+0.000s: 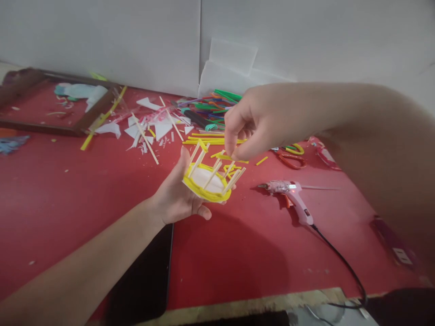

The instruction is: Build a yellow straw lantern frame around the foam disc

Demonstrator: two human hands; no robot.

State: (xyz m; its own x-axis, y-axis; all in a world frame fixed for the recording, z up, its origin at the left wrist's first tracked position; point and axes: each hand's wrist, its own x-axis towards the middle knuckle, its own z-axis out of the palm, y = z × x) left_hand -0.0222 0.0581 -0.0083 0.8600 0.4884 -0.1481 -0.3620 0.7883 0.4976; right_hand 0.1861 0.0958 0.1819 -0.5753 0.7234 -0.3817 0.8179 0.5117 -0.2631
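The little stand (211,179) sits raised over the red table (217,244), roughly mid-table; call it the clock's centre, with twelve away from the person. Its base is a smooth white disc with a thick, fuzzy yellow rim, and slim, square-edged pale wooden sticks rise from it, one at its ten o'clock capped with yellow fuzz.

The left hand (178,192) comes in from seven o'clock and cradles it half-open, thumb up along the side, fingers underneath. From two o'clock reaches the right hand (249,124), thumb and forefinger nearly closed in a narrow pinch on a soft yellow strip (223,157) at the stick tops; whether the strip is fixed to them I can't tell.

At three to four o'clock lies a glossy pink glue gun (292,195), nozzle towards the stand. Stiff white scraps (163,131) litter ten to eleven o'clock.
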